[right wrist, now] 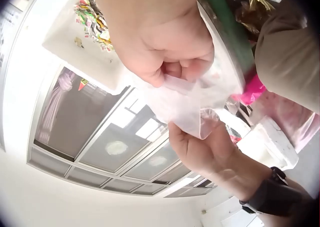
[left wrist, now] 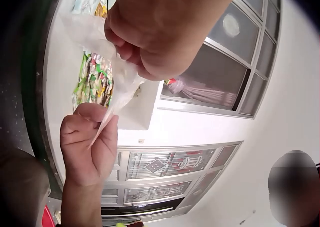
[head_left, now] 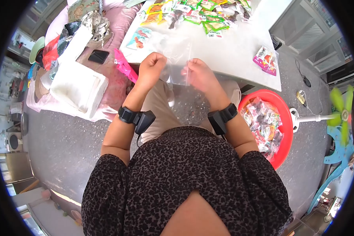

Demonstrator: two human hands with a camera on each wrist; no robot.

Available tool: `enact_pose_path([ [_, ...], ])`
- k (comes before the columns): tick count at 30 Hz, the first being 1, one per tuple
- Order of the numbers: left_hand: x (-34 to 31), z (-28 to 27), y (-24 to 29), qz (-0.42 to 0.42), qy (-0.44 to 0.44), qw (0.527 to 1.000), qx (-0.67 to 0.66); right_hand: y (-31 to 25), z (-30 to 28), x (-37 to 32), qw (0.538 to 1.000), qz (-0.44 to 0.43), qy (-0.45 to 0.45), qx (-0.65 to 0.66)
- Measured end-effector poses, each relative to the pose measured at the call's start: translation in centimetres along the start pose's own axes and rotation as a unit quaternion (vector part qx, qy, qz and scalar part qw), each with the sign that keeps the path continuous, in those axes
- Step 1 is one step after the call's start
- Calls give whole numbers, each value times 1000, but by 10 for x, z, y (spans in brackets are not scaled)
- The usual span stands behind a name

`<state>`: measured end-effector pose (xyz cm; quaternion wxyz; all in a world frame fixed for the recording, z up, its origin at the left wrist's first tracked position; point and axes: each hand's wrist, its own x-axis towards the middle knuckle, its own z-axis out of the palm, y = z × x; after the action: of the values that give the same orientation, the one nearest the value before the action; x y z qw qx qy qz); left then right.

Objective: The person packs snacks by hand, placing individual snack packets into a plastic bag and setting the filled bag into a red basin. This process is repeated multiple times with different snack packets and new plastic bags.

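Note:
A clear plastic bag (head_left: 177,72) is stretched between the two hands, over the near edge of the white table. My left hand (head_left: 151,69) pinches one side of it with curled fingers. On the opposite side, my right hand (head_left: 200,74) grips the bag between thumb and fingers. The left wrist view has the thin bag (left wrist: 120,84) running from one hand to the other. From the right wrist, the film (right wrist: 175,104) looks whitish and creased, and no contents show inside it.
Colourful snack packets (head_left: 208,15) are heaped at the table's far side. One purple-pink packet (head_left: 266,60) lies at its right. A red basin (head_left: 288,135) full of wrapped packets stands on the floor at right. On the left are a phone (head_left: 98,56) and a white foam box (head_left: 76,88).

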<state>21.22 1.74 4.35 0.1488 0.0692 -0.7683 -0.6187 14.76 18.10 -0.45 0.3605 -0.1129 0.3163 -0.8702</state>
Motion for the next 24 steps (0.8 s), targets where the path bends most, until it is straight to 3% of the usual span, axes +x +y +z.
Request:
enact_pose_path([
  [2, 1, 1, -10, 70, 26, 983, 170, -3, -1, 0, 996, -36, 57, -53],
  [4, 1, 4, -15, 169, 79, 914, 359, -5, -2, 0, 988, -63, 98, -100],
  [7, -1, 16, -15, 191, 90, 934, 289, -7, -3, 0, 972, -98, 139, -165],
  [11, -6, 46, -20, 174, 8, 968, 181, 0, 5, -5, 938, -129, 164, -277],
  [15, 2, 59, -38, 20, -45, 999, -2, 4, 3, -6, 867, -165, 153, -445],
  [18, 7, 58, -45, -62, -55, 995, -54, -9, 13, -14, 888, -43, 124, -441],
  [21, 8, 57, -40, -128, -71, 982, -116, -10, 11, -16, 882, -65, 96, -456],
  [24, 9, 58, -30, -139, -87, 979, -118, -14, 8, -14, 885, -31, 91, -455],
])
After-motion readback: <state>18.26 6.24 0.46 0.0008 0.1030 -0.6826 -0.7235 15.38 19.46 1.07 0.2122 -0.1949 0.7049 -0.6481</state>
